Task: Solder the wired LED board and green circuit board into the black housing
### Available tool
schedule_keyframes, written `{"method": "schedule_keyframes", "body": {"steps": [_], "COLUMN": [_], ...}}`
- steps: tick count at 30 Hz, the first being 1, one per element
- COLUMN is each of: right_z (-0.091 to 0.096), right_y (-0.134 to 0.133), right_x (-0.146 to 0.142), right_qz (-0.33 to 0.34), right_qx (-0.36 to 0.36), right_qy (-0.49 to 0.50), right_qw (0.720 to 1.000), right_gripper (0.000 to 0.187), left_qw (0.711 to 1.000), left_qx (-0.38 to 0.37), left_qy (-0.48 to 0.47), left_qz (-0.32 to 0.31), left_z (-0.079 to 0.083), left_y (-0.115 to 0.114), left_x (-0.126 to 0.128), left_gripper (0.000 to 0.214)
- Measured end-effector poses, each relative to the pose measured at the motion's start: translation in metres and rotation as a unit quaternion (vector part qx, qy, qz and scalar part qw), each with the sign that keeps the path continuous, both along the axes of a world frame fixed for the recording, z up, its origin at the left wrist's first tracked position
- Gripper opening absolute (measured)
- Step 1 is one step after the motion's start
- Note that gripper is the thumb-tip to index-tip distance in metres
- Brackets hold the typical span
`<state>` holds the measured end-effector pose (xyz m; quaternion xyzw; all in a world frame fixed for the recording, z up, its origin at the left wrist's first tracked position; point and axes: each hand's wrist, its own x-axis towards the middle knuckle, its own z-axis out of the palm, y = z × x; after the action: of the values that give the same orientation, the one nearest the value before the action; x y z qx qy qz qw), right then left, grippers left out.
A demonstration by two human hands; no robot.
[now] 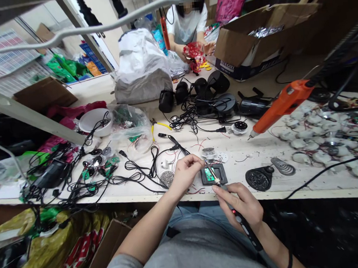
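Observation:
My right hand [246,205] grips a soldering iron [248,231] like a pen, its tip slanting up and left over a small green circuit board [209,174]. That board lies in a black square holder [222,172] on the bench. My left hand [188,171] is closed in a pinch close to the iron's tip; what sits between the fingertips is too small to make out. A black power cord [178,142] runs toward those fingers. Just behind the holder stands a round clear part with a grey disc [208,152].
A small dish of screws [166,178] stands left of my left hand among tangled black cables [141,170]. An orange electric screwdriver [282,105] hangs at right, near many white round parts [318,139]. A soldering stand [259,179] lies right. Across the bench, a person [189,26] handles red pieces.

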<state>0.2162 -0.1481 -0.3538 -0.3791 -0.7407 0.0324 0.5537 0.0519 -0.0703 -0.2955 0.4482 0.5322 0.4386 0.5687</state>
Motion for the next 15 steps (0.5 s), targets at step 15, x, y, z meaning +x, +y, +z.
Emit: {"method": "schedule_keyframes", "body": {"steps": [15], "right_z": [0.04], "right_y": [0.037], "right_x": [0.003], "right_qz": [-0.011], "right_qx": [-0.105], "right_qy": [0.023], "right_qw": [0.994], "right_gripper": [0.032], "left_qw": [0.938], "left_qx": [0.249], "left_qy": [0.193], "left_qz": [-0.141], "left_z": [0.0], "left_y": [-0.02], "left_x": [-0.007], "left_gripper": [0.02]}}
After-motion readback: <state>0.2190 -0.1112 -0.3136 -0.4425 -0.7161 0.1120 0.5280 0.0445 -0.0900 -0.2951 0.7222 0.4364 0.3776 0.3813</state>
